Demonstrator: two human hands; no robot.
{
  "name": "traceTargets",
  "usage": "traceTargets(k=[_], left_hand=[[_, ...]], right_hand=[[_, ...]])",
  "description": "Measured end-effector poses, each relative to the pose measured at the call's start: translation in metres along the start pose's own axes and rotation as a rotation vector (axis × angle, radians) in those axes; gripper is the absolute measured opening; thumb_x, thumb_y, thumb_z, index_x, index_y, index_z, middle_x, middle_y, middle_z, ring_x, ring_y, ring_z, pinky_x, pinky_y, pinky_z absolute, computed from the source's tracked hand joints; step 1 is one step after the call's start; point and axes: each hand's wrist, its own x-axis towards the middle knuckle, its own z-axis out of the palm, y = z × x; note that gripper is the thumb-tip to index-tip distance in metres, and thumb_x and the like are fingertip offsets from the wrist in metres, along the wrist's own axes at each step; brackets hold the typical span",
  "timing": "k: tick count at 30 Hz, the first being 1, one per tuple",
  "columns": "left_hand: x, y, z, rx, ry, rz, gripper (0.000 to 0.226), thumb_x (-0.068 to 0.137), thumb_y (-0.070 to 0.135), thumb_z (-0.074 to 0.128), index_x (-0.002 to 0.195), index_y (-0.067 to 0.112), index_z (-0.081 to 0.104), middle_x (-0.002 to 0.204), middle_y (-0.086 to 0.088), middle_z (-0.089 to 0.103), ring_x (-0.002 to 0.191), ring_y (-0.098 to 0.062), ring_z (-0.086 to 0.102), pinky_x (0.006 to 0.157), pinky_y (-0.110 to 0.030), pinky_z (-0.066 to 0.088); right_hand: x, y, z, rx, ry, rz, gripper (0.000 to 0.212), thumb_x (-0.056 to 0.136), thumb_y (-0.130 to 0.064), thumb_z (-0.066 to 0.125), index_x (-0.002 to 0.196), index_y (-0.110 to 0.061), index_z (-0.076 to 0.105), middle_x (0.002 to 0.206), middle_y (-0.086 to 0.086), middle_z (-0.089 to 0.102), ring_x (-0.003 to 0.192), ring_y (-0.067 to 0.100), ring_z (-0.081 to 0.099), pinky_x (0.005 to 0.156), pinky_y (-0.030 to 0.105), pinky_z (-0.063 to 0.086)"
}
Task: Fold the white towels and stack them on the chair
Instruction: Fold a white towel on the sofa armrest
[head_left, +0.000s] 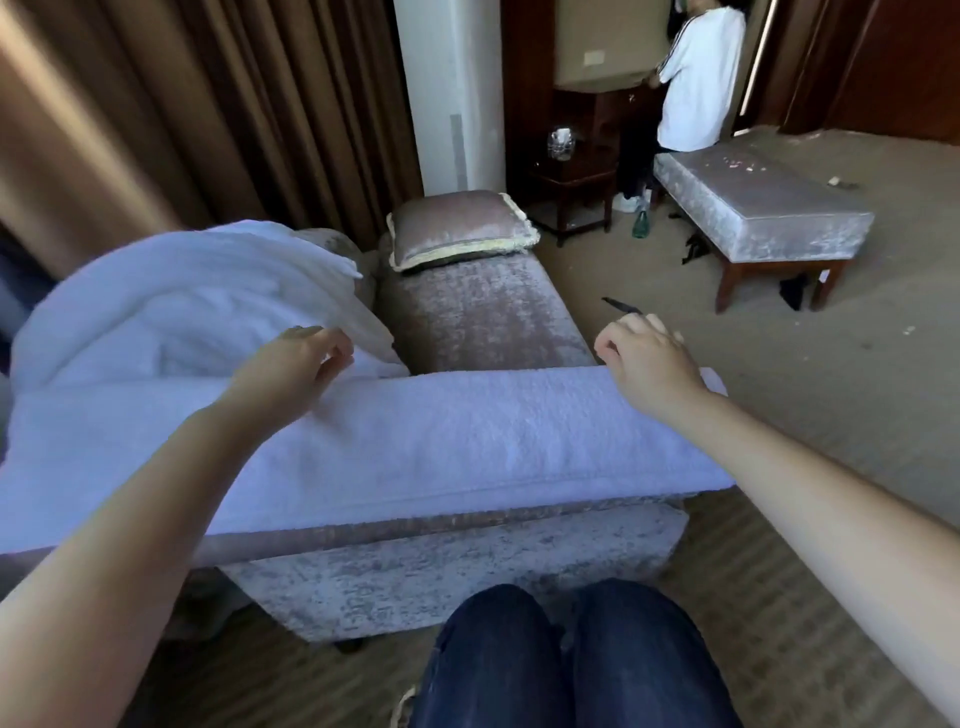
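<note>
A long white towel (441, 431), folded into a strip, lies across the near end of a pale velvet chaise (483, 312). My left hand (298, 364) hovers at the strip's far edge on the left, fingers loosely curled, with nothing visibly between them. My right hand (647, 358) is over the far edge near the right end, fingers loosely bent past the edge, and the towel there lies flat. A heap of unfolded white towels (171, 306) rests on the chaise to the left, just behind my left hand.
A velvet cushion (462, 228) sits at the chaise's far end. A velvet bench (763, 208) stands on the carpet at back right, with a person in a white shirt (696, 78) behind it. Brown curtains hang on the left. My knees (566, 660) are just before the chaise.
</note>
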Motion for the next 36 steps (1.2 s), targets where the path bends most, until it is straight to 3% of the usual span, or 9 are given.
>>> traceTargets(k=[5, 9, 12, 16, 21, 26, 30, 36], left_hand=[[-0.058, -0.079, -0.043, 0.175, -0.013, -0.248, 0.016, 0.092, 0.016, 0.064, 0.105, 0.007, 0.068, 0.105, -0.013, 0.067, 0.102, -0.036, 0.058, 0.079, -0.043, 0.047], [-0.102, -0.109, -0.068, 0.233, 0.043, -0.386, 0.035, 0.093, 0.023, 0.062, 0.125, 0.009, 0.058, 0.129, -0.012, 0.057, 0.118, -0.036, 0.050, 0.090, -0.046, 0.043], [-0.130, -0.129, -0.078, 0.227, 0.082, -0.511, 0.035, 0.095, 0.027, 0.059, 0.124, 0.009, 0.055, 0.130, -0.012, 0.054, 0.119, -0.035, 0.049, 0.091, -0.045, 0.043], [-0.153, -0.146, -0.071, 0.116, 0.093, -0.679, 0.029, 0.097, 0.027, 0.056, 0.121, 0.011, 0.057, 0.129, -0.012, 0.051, 0.112, -0.035, 0.052, 0.085, -0.041, 0.042], [-0.153, -0.151, -0.062, 0.113, 0.188, -0.618, 0.015, 0.097, 0.015, 0.053, 0.105, 0.003, 0.059, 0.107, -0.017, 0.054, 0.103, -0.039, 0.050, 0.076, -0.041, 0.041], [-0.149, -0.160, -0.075, 0.128, 0.230, -0.563, 0.010, 0.097, 0.006, 0.051, 0.104, 0.004, 0.058, 0.107, -0.015, 0.053, 0.103, -0.037, 0.050, 0.078, -0.038, 0.040], [-0.149, -0.161, -0.073, 0.093, 0.192, -0.582, 0.011, 0.097, 0.009, 0.050, 0.104, 0.004, 0.057, 0.108, -0.014, 0.053, 0.091, -0.036, 0.057, 0.072, -0.042, 0.047], [-0.145, -0.153, -0.066, 0.254, 0.182, -0.652, 0.021, 0.097, 0.018, 0.052, 0.114, 0.007, 0.057, 0.115, -0.015, 0.055, 0.105, -0.038, 0.048, 0.081, -0.044, 0.039]], right_hand=[[0.016, -0.127, 0.020, 0.175, -0.003, -0.420, 0.015, 0.098, -0.016, 0.047, 0.096, -0.018, 0.062, 0.108, -0.003, 0.058, 0.107, 0.022, 0.047, 0.091, 0.033, 0.026], [0.024, -0.216, 0.039, 0.223, -0.030, -0.561, 0.017, 0.098, -0.021, 0.048, 0.104, -0.015, 0.063, 0.111, 0.002, 0.059, 0.112, 0.025, 0.048, 0.094, 0.039, 0.031], [0.026, -0.258, 0.050, 0.236, -0.070, -0.623, 0.018, 0.097, -0.023, 0.052, 0.108, -0.015, 0.064, 0.112, 0.002, 0.059, 0.112, 0.025, 0.049, 0.093, 0.037, 0.032], [0.022, -0.286, 0.064, 0.273, -0.125, -0.554, 0.026, 0.099, -0.028, 0.048, 0.120, -0.017, 0.059, 0.120, 0.000, 0.057, 0.117, 0.023, 0.048, 0.096, 0.035, 0.035], [0.021, -0.296, 0.070, 0.273, -0.160, -0.421, 0.036, 0.100, -0.035, 0.045, 0.131, -0.020, 0.053, 0.127, 0.001, 0.054, 0.122, 0.022, 0.044, 0.096, 0.034, 0.033], [0.027, -0.299, 0.072, 0.275, -0.164, -0.416, 0.024, 0.101, -0.023, 0.047, 0.120, -0.013, 0.056, 0.118, 0.005, 0.054, 0.115, 0.025, 0.047, 0.091, 0.036, 0.037], [0.027, -0.300, 0.072, 0.304, -0.079, -0.413, 0.016, 0.100, -0.017, 0.047, 0.107, -0.008, 0.058, 0.109, 0.007, 0.056, 0.106, 0.027, 0.050, 0.085, 0.037, 0.041], [0.024, -0.286, 0.068, 0.337, -0.096, -0.429, 0.017, 0.098, -0.019, 0.052, 0.110, -0.010, 0.059, 0.113, 0.004, 0.057, 0.109, 0.025, 0.050, 0.088, 0.041, 0.043]])
